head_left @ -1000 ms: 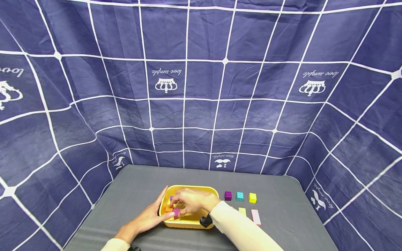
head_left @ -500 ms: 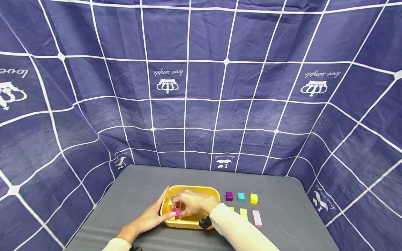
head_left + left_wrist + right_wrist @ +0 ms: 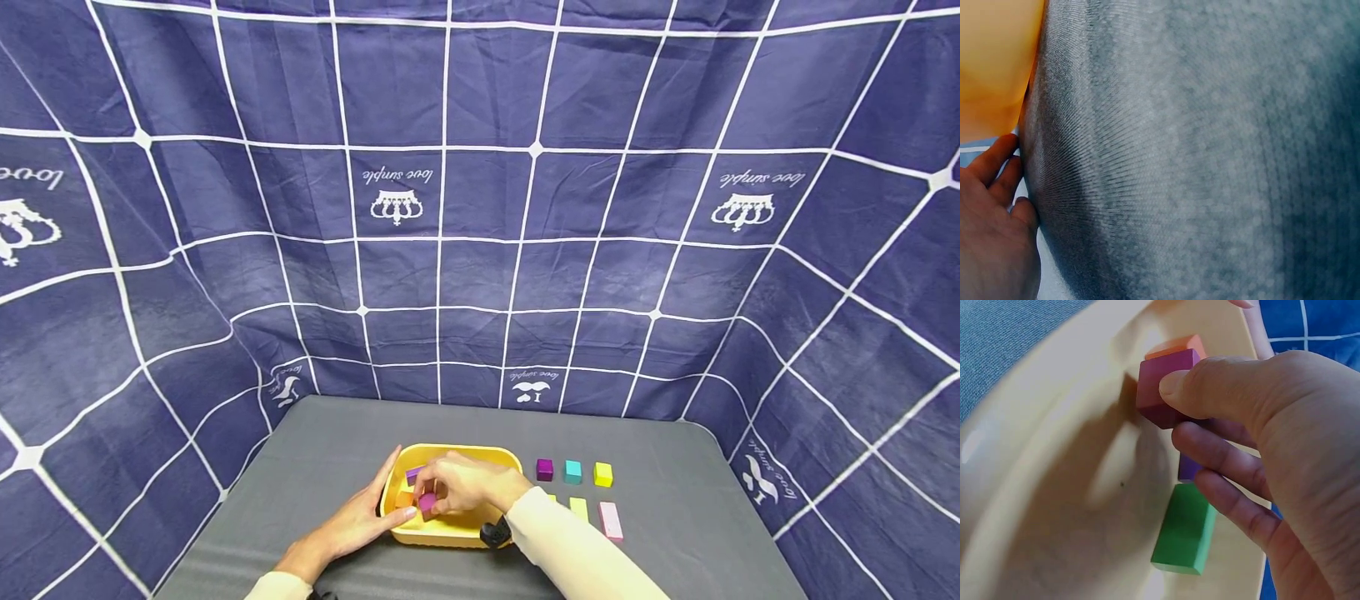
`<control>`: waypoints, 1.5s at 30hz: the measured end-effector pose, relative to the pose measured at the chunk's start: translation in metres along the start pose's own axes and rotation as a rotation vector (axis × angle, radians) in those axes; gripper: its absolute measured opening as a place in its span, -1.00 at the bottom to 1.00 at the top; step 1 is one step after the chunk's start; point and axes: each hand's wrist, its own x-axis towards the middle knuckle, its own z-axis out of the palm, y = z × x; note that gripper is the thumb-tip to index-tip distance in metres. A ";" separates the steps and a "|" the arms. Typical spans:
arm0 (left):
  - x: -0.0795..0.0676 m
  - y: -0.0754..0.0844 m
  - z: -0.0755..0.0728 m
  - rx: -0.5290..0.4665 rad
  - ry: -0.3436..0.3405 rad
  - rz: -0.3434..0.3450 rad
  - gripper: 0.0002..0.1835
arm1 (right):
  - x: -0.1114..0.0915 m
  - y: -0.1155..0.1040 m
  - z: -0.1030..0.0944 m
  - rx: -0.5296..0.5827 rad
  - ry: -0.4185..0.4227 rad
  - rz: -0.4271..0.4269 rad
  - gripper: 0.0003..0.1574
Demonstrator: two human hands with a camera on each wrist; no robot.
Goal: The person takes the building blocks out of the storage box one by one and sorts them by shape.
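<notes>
My right hand (image 3: 471,485) reaches into the yellow bin (image 3: 450,542) and pinches a magenta block (image 3: 1154,390) between thumb and fingers. In the right wrist view the block overlaps an orange block (image 3: 1175,345) just behind it. A violet block (image 3: 1189,467) is partly hidden by my fingers, and a green block (image 3: 1185,528) lies below it in that view. Around the bin's left end my left hand (image 3: 360,515) rests with spread fingers along the outside wall, its thumb over the near left rim.
Right of the bin, a purple cube (image 3: 544,469), a teal cube (image 3: 573,472) and a yellow cube (image 3: 603,474) form a back row. Nearer stand a pale yellow block (image 3: 579,508) and a pink block (image 3: 611,521); my right sleeve (image 3: 577,550) crosses beside them.
The magenta block has shifted slightly right inside the bin with my right hand, away from my left thumb. More of the violet block shows. My left hand stays at the bin.
</notes>
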 end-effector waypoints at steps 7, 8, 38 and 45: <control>-0.001 -0.001 0.001 -0.001 0.007 -0.017 0.22 | -0.012 0.002 -0.010 -0.011 0.048 -0.018 -0.61; -0.001 -0.001 0.002 -0.003 0.006 -0.019 0.23 | -0.015 0.003 -0.012 -0.013 0.053 -0.017 -0.61; 0.003 -0.006 0.001 -0.006 0.009 -0.016 0.23 | -0.130 0.026 -0.058 -0.025 0.290 0.088 -0.59; 0.003 -0.004 0.000 0.001 0.007 -0.002 0.27 | -0.163 0.040 -0.066 -0.049 0.333 0.139 -0.59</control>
